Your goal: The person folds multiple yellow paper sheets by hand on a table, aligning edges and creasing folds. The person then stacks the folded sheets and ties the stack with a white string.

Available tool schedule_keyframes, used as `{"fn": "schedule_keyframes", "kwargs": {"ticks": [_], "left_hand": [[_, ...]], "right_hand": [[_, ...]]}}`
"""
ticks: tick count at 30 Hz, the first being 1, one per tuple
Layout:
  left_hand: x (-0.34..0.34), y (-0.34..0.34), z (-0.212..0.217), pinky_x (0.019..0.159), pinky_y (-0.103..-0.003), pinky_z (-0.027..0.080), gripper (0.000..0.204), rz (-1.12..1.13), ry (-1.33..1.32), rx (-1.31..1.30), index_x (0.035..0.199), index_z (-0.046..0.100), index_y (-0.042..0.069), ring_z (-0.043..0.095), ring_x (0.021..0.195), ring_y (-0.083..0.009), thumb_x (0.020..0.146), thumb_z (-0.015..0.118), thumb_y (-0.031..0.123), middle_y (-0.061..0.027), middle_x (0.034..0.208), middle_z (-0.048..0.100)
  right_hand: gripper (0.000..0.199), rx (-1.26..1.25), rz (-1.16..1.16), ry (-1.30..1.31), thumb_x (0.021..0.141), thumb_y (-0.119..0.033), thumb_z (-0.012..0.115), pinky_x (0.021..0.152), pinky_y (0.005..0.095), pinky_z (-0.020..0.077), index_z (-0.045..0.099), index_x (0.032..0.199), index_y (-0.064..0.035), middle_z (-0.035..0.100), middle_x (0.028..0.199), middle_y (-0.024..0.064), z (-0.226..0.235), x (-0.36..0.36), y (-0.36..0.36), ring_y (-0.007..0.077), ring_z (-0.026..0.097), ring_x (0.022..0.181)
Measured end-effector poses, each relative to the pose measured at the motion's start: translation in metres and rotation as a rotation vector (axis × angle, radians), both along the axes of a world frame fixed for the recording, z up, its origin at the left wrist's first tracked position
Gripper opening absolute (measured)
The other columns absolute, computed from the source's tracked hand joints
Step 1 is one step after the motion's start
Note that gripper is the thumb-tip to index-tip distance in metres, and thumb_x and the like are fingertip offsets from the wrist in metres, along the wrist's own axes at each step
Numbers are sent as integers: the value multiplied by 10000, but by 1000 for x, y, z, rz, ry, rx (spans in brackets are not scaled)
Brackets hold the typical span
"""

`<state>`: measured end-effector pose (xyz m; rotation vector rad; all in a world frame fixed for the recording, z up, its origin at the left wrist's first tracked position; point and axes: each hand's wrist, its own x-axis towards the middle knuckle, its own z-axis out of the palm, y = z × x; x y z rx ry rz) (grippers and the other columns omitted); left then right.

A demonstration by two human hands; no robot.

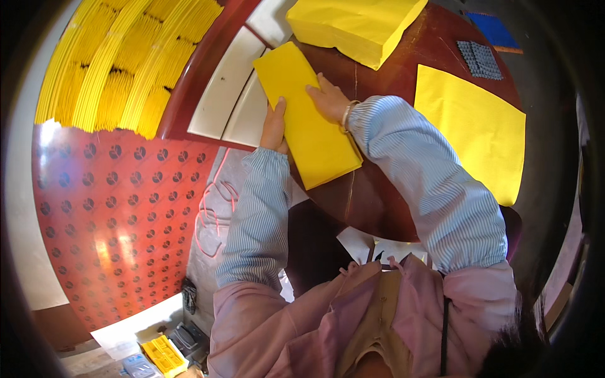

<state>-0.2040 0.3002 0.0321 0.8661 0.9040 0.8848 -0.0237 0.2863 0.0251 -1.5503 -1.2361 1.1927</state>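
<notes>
A long folded bundle of yellow paper is tilted above the dark red round table, its far end leaning left. My left hand is closed on its left edge, with the thumb up along the side and the other fingers hidden beneath. On the opposite edge, nearer the far end, my right hand grips the same bundle; some of its fingers are out of sight. To the right of my right forearm lies a flat yellow sheet. A thick yellow paper stack sits beyond the hands.
Rows of folded yellow paper are packed on a red-patterned surface at left. White panels stand between it and the table. A grey textured pad and a blue item lie far right. Pink cord loops below.
</notes>
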Motion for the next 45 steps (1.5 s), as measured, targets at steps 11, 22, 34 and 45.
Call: {"fn": "schedule_keyframes", "kwargs": {"ticks": [11, 22, 34, 45], "left_hand": [[2, -202, -25, 1088, -378, 479, 741, 338, 346, 182, 1575, 333, -12, 566, 1280, -312, 993, 722, 232, -184, 1424, 526], [-24, -269, 19, 995, -338, 557, 497, 164, 65, -326, 1327, 604, -24, 708, 1121, -224, 941, 797, 224, -134, 1267, 714], [5, -286, 29, 1097, -410, 501, 517, 2, -285, -444, 1421, 552, 29, 662, 1196, -259, 970, 725, 211, -116, 1340, 666], [48, -237, 87, 1118, -413, 484, 601, -123, -154, -6, 1413, 526, 27, 614, 1249, -286, 890, 806, 126, -133, 1317, 638]], "right_hand": [[716, 101, 31, -82, 1073, -401, 488, 1258, 431, 243, 278, 1639, -16, 415, 1611, 287, -7, 17, -186, 488, 346, 1508], [773, -85, 17, 122, 1045, -466, 562, 1181, 413, 397, 303, 1636, -41, 463, 1580, 254, 5, 3, -264, 381, 492, 1433], [938, -322, 157, 398, 843, -424, 870, 997, 417, 576, 372, 1529, -22, 623, 1358, 179, 67, 33, -290, 288, 697, 1136], [799, -193, 148, 621, 844, -253, 884, 1095, 392, 508, 452, 1486, -52, 621, 1370, 139, 113, 74, -270, 266, 616, 1276]]}}
